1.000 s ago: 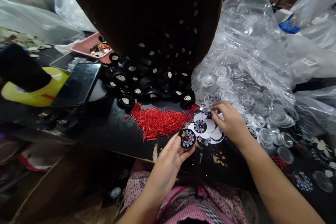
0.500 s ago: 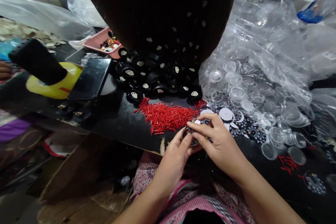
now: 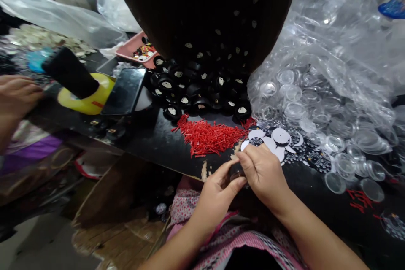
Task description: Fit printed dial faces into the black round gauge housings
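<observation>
My left hand (image 3: 218, 190) curls its fingers and thumb around a small dark round case (image 3: 236, 171), above the table's front edge. My right hand (image 3: 265, 173) is closed against the far right rim of the same case, its thumb pressed to its bent fingers. Much of the case is hidden by both hands. Just beyond them is a heap of thin red plastic pieces (image 3: 211, 135). Printed black-and-white dial discs (image 3: 280, 137) lie in a loose pile beyond my right hand.
Black round cases (image 3: 193, 88) with pale patches are heaped at the back, below a large dark container (image 3: 202, 12). Clear round covers (image 3: 294, 109) spill from a plastic bag at right. A phone (image 3: 124, 92) leans left of a yellow tape roll (image 3: 106, 86). Another person's hand (image 3: 19, 93) shows far left.
My right hand has changed from extended fingers over the case to a closed grip at its rim. The view has shifted left, and another person's hand shows more at the left.
</observation>
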`<state>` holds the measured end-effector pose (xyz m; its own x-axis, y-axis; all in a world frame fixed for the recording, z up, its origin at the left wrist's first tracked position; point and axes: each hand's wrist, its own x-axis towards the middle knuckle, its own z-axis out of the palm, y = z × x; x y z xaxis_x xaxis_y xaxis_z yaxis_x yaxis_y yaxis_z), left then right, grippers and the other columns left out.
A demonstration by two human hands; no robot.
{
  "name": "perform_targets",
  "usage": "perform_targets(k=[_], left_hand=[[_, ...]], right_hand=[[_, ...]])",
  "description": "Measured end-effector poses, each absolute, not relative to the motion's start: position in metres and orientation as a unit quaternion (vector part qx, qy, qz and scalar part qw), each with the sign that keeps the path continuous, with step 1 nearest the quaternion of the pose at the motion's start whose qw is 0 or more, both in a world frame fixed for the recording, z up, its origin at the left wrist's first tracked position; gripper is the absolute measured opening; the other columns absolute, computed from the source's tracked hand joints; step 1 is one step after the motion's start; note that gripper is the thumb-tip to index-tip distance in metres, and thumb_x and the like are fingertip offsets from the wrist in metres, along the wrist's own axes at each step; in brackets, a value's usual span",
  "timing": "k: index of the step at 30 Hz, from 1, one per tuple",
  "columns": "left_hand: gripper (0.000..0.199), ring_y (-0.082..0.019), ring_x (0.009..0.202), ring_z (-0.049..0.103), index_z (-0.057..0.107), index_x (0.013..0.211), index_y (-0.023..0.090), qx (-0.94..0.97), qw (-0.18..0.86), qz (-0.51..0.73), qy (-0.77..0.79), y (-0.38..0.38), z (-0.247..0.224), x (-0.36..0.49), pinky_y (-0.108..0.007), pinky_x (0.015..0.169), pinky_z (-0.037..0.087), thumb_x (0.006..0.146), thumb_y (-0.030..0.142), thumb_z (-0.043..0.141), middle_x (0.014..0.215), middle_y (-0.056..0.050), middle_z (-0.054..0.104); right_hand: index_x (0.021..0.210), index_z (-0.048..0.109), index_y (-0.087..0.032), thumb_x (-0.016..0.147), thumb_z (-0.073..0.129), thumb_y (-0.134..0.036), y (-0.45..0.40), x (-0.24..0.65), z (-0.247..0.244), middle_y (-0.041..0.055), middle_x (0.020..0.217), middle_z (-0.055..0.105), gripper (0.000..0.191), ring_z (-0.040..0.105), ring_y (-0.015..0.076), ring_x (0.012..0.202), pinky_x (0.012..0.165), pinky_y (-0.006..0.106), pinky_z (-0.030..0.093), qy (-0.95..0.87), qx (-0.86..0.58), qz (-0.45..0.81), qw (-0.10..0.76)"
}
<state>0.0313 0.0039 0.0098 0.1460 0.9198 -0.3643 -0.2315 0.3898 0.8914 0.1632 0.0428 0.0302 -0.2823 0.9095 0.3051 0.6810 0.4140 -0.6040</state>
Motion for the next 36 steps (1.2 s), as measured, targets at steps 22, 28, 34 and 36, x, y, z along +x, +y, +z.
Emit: perform_targets(k=[22,28,34,36], left_hand=[[0.033,-0.022,0.129,0.055,0.068,0.122,0.032,0.392,0.625,0.487,0.468,0.017,0.03,0.051,-0.034,0.112,0.04,0.09,0.034,0.063,0.135,-0.001,0.065],[0.036,-0.027,0.122,0.061,0.07,0.12,0.025,0.408,0.605,0.457,0.508,0.017,0.029,0.041,-0.037,0.106,0.046,0.087,0.036,0.064,0.128,-0.005,0.07],[0.033,-0.028,0.119,0.063,0.071,0.118,0.025,0.456,0.541,0.394,0.586,-0.007,0.023,-0.015,-0.038,0.102,0.049,0.089,0.036,0.06,0.124,-0.007,0.071],[0.034,-0.028,0.117,0.064,0.07,0.12,0.027,0.497,0.513,0.36,0.6,-0.015,0.024,-0.029,-0.039,0.102,0.049,0.089,0.037,0.06,0.125,-0.007,0.071]], right_hand=[[0.068,0.049,-0.022,0.103,0.028,-0.031,0.056,0.167,0.046,0.0003,0.063,0.055,0.042,0.049,0.016,0.062,0.067,0.032,0.037,-0.698,-0.556,0.148,0.426],[0.068,0.048,-0.022,0.103,0.026,-0.028,0.052,0.163,0.042,0.0011,0.063,0.053,0.041,0.049,0.0168,0.063,0.067,0.032,0.037,-0.694,-0.557,0.159,0.429],[0.088,0.064,-0.023,0.094,0.056,-0.039,0.041,0.144,0.038,0.002,0.082,0.068,0.019,0.059,0.0208,0.077,0.071,0.033,0.041,-0.756,-0.473,0.357,0.278],[0.096,0.066,-0.025,0.085,0.07,-0.035,0.037,0.138,0.034,0.0024,0.091,0.071,0.016,0.062,0.0238,0.086,0.075,0.035,0.044,-0.764,-0.45,0.403,0.229]])
